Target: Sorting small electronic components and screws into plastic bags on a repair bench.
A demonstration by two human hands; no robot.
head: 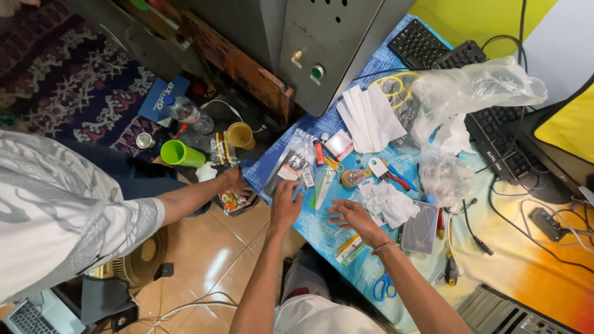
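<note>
small packets (296,168) are being sorted on the blue cloth (322,232); one is being pinched by the left hand (284,204), the right hand (352,216) is being rested spread and empty, much clutter being left unsorted.

Both bare forearms are reaching forward from the bottom of the view. The left hand (284,207) is lying palm down, its fingers pointing forward and slightly curled. The right hand (352,218) is also palm down, its fingers spreading to the left, and a thin bracelet is sitting on its wrist.
</note>
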